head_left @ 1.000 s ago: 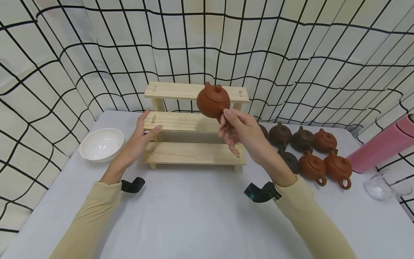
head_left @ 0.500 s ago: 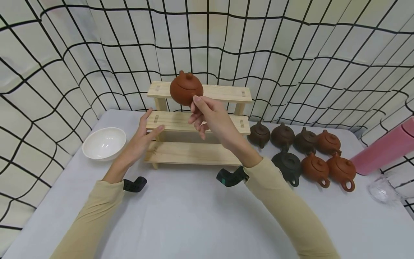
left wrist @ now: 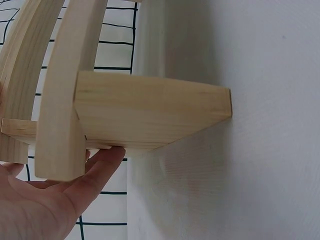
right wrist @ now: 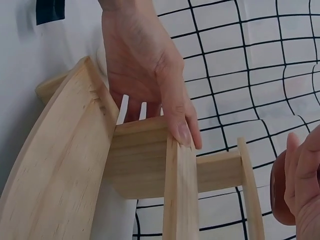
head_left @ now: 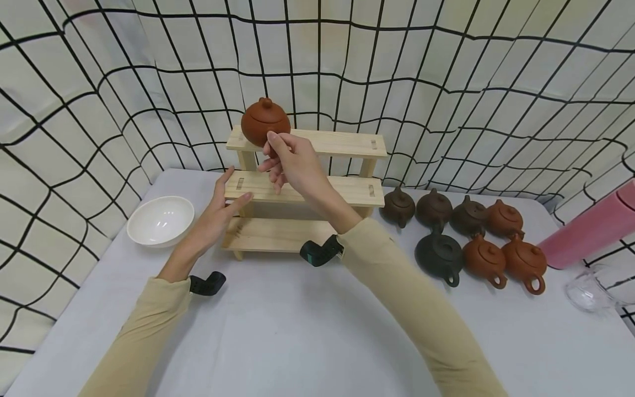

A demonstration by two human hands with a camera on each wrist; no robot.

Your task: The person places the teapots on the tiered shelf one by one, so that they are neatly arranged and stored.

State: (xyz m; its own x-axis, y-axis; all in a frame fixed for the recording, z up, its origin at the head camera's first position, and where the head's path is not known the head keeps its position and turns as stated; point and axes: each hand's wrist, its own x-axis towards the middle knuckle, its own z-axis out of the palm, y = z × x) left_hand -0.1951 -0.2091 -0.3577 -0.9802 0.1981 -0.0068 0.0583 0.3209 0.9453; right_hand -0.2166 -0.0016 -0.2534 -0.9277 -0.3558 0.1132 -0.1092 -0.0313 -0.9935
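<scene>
A three-step wooden rack (head_left: 302, 190) stands at the back of the white table. My right hand (head_left: 275, 152) pinches a reddish-brown clay teapot (head_left: 265, 120) by its lower side and holds it just above the left end of the top step. In the right wrist view the teapot (right wrist: 278, 194) shows at the right edge behind my fingers (right wrist: 305, 175). My left hand (head_left: 229, 192) rests with straight fingers against the left end of the middle step. The left wrist view shows the rack (left wrist: 145, 112) close up and my palm beneath it.
Several clay teapots (head_left: 466, 231), brown, dark and red, stand in two rows right of the rack. A white bowl (head_left: 160, 220) sits to the left. A pink bottle (head_left: 590, 226) and a glass cup (head_left: 590, 289) lie at the far right. Netted cloth hangs behind.
My right hand has carried the teapot leftward and slightly up, from the right part of the top step to its left end. The left hand has stayed on the rack.
</scene>
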